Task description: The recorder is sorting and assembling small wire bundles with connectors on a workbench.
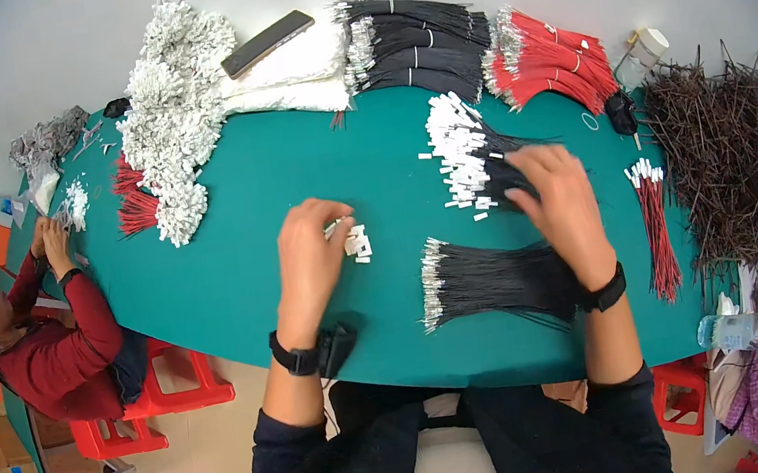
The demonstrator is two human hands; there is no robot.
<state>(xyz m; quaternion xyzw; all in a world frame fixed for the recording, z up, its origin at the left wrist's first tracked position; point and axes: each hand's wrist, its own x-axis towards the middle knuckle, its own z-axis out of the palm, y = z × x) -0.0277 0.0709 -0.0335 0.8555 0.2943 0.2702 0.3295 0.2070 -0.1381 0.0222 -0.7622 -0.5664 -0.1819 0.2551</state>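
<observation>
My left hand [311, 248] rests on the green table [287, 167], fingers curled over a few small white plastic connectors [359, 243]; whether it grips one I cannot tell. My right hand [561, 196] lies palm down on a fan of black wires fitted with white connectors [465, 152], its fingers pressing the black ends. A loose bundle of black wires with bare metal tips [492, 280] lies between my forearms, partly under my right wrist.
Piles of white connectors [174, 120], white, black [417, 45] and red wire bundles [550, 58] line the far edge, with a phone [266, 43]. Brown wire heap [730, 148] and red wires [656, 225] sit right. A person in red [56, 341] works at left.
</observation>
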